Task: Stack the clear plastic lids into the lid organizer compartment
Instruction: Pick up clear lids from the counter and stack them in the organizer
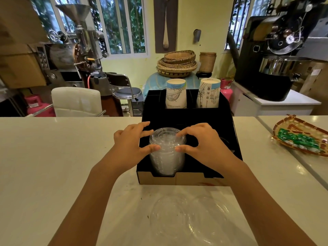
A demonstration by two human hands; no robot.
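A tall stack of clear plastic lids stands in the front left compartment of the black cardboard organizer on the white counter. My left hand touches the stack's left side, thumb on its front and fingers by the top lid. From the right, my right hand pinches the top of the stack between thumb and fingertips. Both hands hold the same stack near its top. The lower lids sit behind the compartment's low front wall.
Two stacks of printed paper cups stand in the organizer's back slots. An empty clear plastic bag lies on the counter in front. A woven tray with green sweets sits at the right.
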